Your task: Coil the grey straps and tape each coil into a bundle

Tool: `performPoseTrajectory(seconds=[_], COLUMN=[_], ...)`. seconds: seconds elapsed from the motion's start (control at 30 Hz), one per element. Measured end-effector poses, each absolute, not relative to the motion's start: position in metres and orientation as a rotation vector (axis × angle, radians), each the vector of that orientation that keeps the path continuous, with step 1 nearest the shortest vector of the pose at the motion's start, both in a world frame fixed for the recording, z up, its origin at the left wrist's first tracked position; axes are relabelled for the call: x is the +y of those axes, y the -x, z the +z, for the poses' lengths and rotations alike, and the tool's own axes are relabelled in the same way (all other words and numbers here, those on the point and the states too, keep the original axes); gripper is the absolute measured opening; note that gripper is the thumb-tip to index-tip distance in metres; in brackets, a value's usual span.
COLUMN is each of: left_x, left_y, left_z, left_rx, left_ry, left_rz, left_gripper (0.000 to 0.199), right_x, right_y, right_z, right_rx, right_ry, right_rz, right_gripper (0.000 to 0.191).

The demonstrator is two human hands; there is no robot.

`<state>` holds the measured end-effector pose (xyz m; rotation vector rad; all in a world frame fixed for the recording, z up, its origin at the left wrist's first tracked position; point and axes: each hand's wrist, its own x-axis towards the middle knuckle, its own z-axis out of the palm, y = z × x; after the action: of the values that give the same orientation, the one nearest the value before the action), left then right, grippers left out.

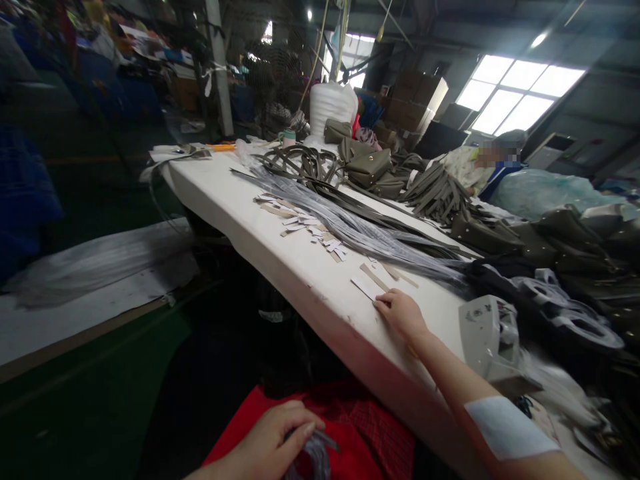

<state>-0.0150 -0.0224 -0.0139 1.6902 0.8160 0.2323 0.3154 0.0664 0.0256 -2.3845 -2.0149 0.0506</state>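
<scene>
My right hand (403,313) reaches over the white table (270,257), its thumb and fingertips closed on the near end of a white paper strip (366,288). Just beyond that strip lie a couple of brown paper strips (375,277). Low in the view, over the red cloth (370,427) at my lap, my left hand (275,433) is wrapped round a greyish bundle in clear plastic (316,460). A flat dark end sticks out past the thumb; the fingers hide the rest. A pile of cut paper strips (305,223) lies farther along the table.
Long plastic-wrapped straps (350,220) run along the table. Olive bags (370,167) and loose straps lie behind them. A white tape dispenser (487,333) stands right of my forearm, near tape rolls (575,313). A co-worker (495,160) is across the table.
</scene>
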Motion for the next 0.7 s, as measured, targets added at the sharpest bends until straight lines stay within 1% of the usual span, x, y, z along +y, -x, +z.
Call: performPoseTrajectory(seconds=[0.07,0.17,0.27,0.43,0.53,0.6,0.7], left_x=[-0.023,-0.023,-0.023,-0.023,-0.021,-0.019,-0.018], left_y=[0.015,0.015,0.016,0.021,0.025,0.027,0.027], left_z=[-0.017,-0.022,-0.020,-0.009,-0.008,-0.009,-0.012], left_rx=[0.821,0.827,0.844,0.892,0.869,0.825,0.779], left_ry=[-1.706,-1.714,-1.717,-1.698,-1.543,-1.414,-1.363], left_rz=[0.237,0.254,0.252,0.262,0.246,0.233,0.248], left_gripper=[0.038,0.038,0.038,0.041,0.045,0.049,0.050], right_x=[0.074,0.091,0.110,0.126,0.111,0.086,0.031], right_y=[-0.324,-0.338,-0.350,-0.356,-0.351,-0.342,-0.320], right_z=[0.029,0.031,0.030,0.040,0.057,0.069,0.080], right_rx=[-1.980,-1.879,-1.812,-1.809,-1.786,-1.775,-1.745], right_ry=[2.406,2.474,2.531,2.533,2.485,2.450,2.213], right_rz=[0.044,-0.075,-0.151,-0.113,-0.105,-0.082,0.096], right_gripper=[0.033,0.033,0.041,0.030,0.030,0.029,0.025])
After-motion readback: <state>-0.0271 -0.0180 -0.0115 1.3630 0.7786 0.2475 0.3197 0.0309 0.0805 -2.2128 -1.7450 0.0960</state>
